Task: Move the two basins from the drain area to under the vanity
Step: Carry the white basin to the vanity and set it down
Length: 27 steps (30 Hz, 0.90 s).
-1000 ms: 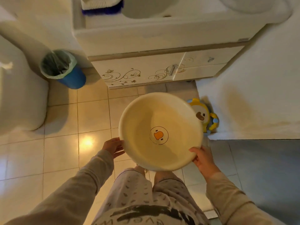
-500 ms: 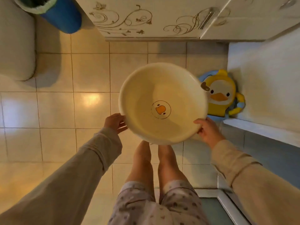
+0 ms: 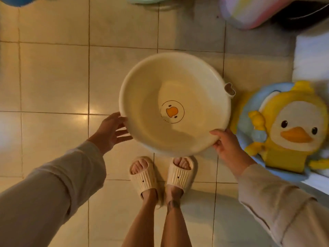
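Note:
A round cream basin with a duck picture on its bottom hangs low over the tiled floor, in front of my feet. My left hand holds its left rim with fingers spread under the edge. My right hand grips the near right rim. A second basin, pale green, shows only as a rim at the top edge of the view, on the floor in the shadow there. The vanity itself is out of view.
A yellow duck-shaped child seat stands on the floor right of the basin, touching a white step. A pastel striped thing lies at the top right. A blue bin's edge shows top left. My slippered feet stand below the basin.
I have bent down: the view tipped toward the floor, the cabinet front left the frame, and the basin came lower and nearer the tiles. Both hands kept their hold on the rim.

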### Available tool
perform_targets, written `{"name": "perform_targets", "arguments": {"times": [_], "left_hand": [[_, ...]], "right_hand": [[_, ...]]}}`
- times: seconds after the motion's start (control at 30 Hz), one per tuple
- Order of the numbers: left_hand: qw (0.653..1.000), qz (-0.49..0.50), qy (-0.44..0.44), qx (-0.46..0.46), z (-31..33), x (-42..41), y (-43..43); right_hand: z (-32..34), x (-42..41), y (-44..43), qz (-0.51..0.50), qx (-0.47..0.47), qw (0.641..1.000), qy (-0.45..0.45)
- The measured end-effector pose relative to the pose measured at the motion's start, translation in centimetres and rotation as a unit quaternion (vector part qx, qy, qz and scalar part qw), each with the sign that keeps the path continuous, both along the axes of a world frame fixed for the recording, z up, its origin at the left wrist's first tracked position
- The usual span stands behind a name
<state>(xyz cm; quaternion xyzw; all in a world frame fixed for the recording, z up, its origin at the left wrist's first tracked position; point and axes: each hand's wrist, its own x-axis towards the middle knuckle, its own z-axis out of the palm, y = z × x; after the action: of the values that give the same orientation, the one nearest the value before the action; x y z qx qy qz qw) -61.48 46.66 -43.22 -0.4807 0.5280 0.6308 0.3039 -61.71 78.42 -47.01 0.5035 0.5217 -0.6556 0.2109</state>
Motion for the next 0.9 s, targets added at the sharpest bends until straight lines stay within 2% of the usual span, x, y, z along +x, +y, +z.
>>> {"name": "perform_targets", "arguments": {"times": [0.13,0.3,0.5,0.67,0.77,0.9], "left_hand": [[0.998,0.003,0.048,0.040,-4.8,-6.2,0.3],[0.991,0.066,0.106,0.051,-8.8,-13.6,1.8],[0.986,0.049,0.152,0.042,-10.6,-19.4,3.7],[0.987,-0.018,0.159,-0.016,-9.6,-18.9,4.3],[0.992,-0.069,0.082,-0.059,-7.1,-15.0,4.3],[0.996,-0.078,-0.016,-0.028,-0.8,-7.6,3.3]], "right_hand": [[-5.1,-7.5,0.4,-0.016,0.003,0.999,0.047],[-8.9,-16.9,1.0,0.010,0.009,0.994,0.110],[-10.8,-23.7,2.1,0.029,0.033,0.991,0.125],[-9.4,-22.9,2.3,0.065,0.016,0.991,0.114],[-6.5,-19.4,2.2,0.091,0.036,0.993,0.067],[-0.3,-11.6,2.2,0.117,0.014,0.993,0.021]]}}
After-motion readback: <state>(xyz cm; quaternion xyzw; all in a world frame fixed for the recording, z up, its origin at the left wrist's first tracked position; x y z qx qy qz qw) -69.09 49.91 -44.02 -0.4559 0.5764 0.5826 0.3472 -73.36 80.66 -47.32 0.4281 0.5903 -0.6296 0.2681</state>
